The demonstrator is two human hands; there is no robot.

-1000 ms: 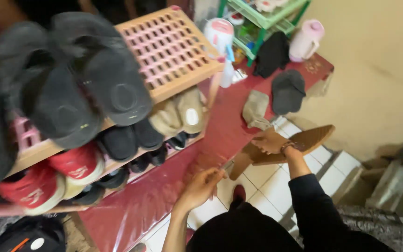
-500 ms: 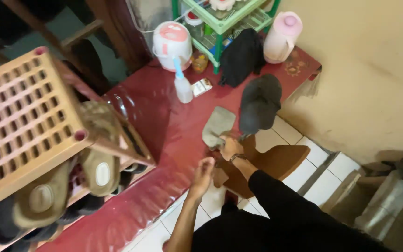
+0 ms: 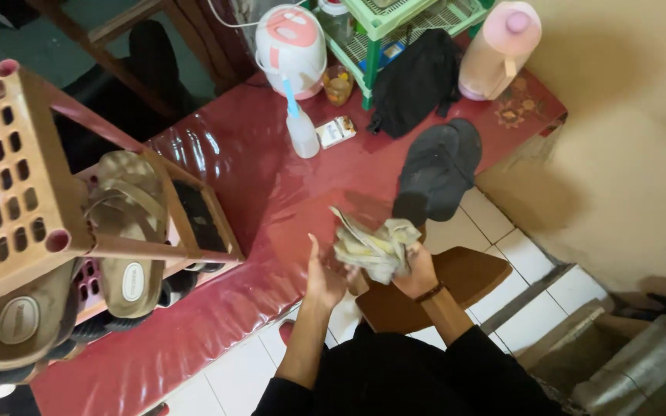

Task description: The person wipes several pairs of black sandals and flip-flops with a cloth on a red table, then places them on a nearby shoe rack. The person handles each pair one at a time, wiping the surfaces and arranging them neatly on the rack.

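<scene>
A crumpled pale cloth (image 3: 373,246) is sitting bunched in the right hand (image 3: 414,273), fingers clamped around it, above the red mat's (image 3: 271,192) edge. The left hand (image 3: 322,276) is hovering open just beside it. Behind, a black cap (image 3: 437,169) is lying on the mat, with a shoe rack (image 3: 48,223) standing left.

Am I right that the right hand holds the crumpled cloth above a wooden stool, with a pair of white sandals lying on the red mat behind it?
Not quite: the head view shows the sandals are black, not white. The right hand does hold the crumpled cloth above the wooden stool, on the red mat.
</scene>
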